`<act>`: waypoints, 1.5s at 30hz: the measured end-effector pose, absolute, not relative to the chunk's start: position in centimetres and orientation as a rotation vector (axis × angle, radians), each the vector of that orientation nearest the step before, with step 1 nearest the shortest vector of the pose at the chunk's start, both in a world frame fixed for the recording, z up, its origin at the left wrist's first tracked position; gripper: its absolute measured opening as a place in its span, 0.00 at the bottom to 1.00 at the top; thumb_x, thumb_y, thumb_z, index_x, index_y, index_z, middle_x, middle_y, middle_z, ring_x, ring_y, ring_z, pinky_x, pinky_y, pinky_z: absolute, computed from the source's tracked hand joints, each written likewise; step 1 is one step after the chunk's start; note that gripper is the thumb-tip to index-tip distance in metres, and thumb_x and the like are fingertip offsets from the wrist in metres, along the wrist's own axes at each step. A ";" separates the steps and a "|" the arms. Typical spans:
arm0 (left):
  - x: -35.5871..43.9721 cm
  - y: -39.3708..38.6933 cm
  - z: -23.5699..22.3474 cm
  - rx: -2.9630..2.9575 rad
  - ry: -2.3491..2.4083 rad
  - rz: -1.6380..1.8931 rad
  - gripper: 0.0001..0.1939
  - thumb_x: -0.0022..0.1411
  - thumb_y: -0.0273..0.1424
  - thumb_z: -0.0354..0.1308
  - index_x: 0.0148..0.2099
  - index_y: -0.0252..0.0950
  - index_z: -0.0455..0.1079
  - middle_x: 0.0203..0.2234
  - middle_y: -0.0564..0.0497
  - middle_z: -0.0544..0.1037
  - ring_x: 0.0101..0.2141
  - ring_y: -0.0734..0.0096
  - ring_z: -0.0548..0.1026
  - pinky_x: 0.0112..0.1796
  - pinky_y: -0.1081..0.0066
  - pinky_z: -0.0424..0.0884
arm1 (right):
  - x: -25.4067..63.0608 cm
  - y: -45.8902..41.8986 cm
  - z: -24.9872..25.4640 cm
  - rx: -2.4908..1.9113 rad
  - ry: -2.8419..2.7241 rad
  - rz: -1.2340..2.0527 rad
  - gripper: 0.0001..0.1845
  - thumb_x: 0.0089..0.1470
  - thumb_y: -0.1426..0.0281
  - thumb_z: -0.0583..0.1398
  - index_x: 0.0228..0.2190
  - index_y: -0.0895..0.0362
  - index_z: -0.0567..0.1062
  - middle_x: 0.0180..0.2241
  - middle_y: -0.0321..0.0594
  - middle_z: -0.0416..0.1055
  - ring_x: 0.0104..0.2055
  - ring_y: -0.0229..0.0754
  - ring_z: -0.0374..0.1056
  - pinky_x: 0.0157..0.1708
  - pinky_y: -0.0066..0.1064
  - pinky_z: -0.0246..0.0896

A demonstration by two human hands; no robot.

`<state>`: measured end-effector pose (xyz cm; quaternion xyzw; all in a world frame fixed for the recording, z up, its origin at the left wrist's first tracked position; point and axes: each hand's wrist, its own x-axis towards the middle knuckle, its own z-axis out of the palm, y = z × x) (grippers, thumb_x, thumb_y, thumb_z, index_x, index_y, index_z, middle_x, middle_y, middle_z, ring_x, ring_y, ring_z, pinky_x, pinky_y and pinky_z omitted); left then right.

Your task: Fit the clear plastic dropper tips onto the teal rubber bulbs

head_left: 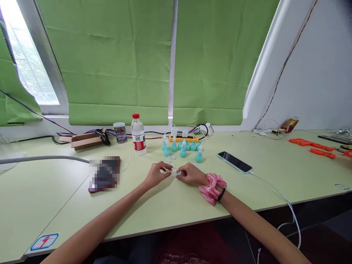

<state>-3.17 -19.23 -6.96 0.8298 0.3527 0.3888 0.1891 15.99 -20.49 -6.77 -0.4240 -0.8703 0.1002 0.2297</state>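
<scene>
Both my hands rest on the pale green table (pixel 170 205), fingertips meeting. My left hand (pixel 157 175) is curled, its fingers pinched on a small white piece (pixel 175 173). My right hand (pixel 191 173) pinches the same piece from the other side; a pink scrunchie (pixel 212 187) and a black band sit on that wrist. Just beyond the hands stand several small teal bulbs with white tips (pixel 183 147), and a few loose white bits (pixel 171 158) lie on the table between them and my hands.
Behind the bulbs lies a yellow power strip (pixel 183 138) with plugs and cables. A water bottle (pixel 138 134), a can (pixel 120 132) and a cardboard box (pixel 85 140) stand at the left back. A phone (pixel 234 162) on a white cable lies to the right; orange tools (pixel 313 146) far right.
</scene>
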 end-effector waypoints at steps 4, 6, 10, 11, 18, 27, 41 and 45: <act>-3.1 -19.3 -7.1 2.309 0.981 1.065 0.09 0.47 0.24 0.56 0.34 0.34 0.73 0.28 0.50 0.76 0.28 0.74 0.72 0.31 0.74 0.70 | 15.8 -20.6 -6.7 -1.178 -2.398 0.237 0.11 0.48 0.70 0.54 0.30 0.60 0.76 0.16 0.34 0.65 0.18 0.30 0.55 0.22 0.23 0.47; -3.0 -19.3 -7.1 2.317 0.980 1.047 0.09 0.47 0.25 0.56 0.33 0.35 0.73 0.28 0.50 0.75 0.27 0.74 0.72 0.31 0.74 0.69 | 15.7 -20.6 -6.7 -1.182 -2.393 0.225 0.12 0.50 0.69 0.53 0.31 0.60 0.76 0.16 0.34 0.66 0.18 0.31 0.54 0.22 0.23 0.46; -2.9 -19.5 -7.2 2.356 0.979 1.023 0.09 0.47 0.25 0.57 0.33 0.36 0.74 0.26 0.51 0.75 0.26 0.73 0.71 0.31 0.72 0.68 | 15.5 -20.6 -6.8 -1.183 -2.384 0.212 0.14 0.53 0.70 0.51 0.29 0.59 0.76 0.19 0.37 0.68 0.20 0.31 0.55 0.23 0.24 0.46; -2.9 -19.5 -7.2 2.366 0.979 1.024 0.09 0.47 0.25 0.57 0.33 0.36 0.74 0.26 0.51 0.75 0.26 0.72 0.71 0.32 0.72 0.68 | 15.4 -20.6 -6.9 -1.184 -2.383 0.212 0.15 0.53 0.70 0.50 0.27 0.59 0.76 0.19 0.37 0.69 0.20 0.31 0.55 0.23 0.24 0.46; -2.7 -19.4 -7.6 2.374 0.956 1.055 0.08 0.48 0.24 0.56 0.33 0.36 0.74 0.27 0.50 0.76 0.30 0.70 0.72 0.35 0.71 0.67 | 15.7 -20.6 -7.0 -1.186 -2.385 0.302 0.14 0.45 0.67 0.57 0.36 0.60 0.74 0.16 0.32 0.64 0.19 0.31 0.56 0.22 0.22 0.48; -3.3 -18.7 -7.0 2.237 0.992 0.987 0.09 0.51 0.28 0.52 0.33 0.33 0.74 0.29 0.48 0.77 0.29 0.70 0.73 0.32 0.73 0.70 | 15.7 -20.7 -6.9 -1.181 -2.392 0.306 0.11 0.46 0.70 0.56 0.32 0.59 0.75 0.15 0.31 0.62 0.18 0.30 0.55 0.21 0.22 0.47; -3.2 -18.5 -7.0 2.169 0.980 0.822 0.11 0.51 0.30 0.50 0.31 0.32 0.72 0.19 0.53 0.72 0.21 0.75 0.66 0.23 0.77 0.63 | 15.2 -20.8 -7.3 -1.161 -2.416 0.186 0.12 0.47 0.69 0.56 0.34 0.57 0.74 0.17 0.33 0.64 0.20 0.32 0.56 0.23 0.24 0.45; -3.1 -18.5 -7.1 2.138 1.012 0.839 0.12 0.51 0.32 0.50 0.32 0.31 0.72 0.16 0.54 0.70 0.19 0.76 0.64 0.21 0.77 0.60 | 15.2 -20.8 -7.3 -1.154 -2.423 0.171 0.12 0.47 0.68 0.55 0.34 0.57 0.74 0.17 0.33 0.63 0.20 0.32 0.56 0.22 0.23 0.44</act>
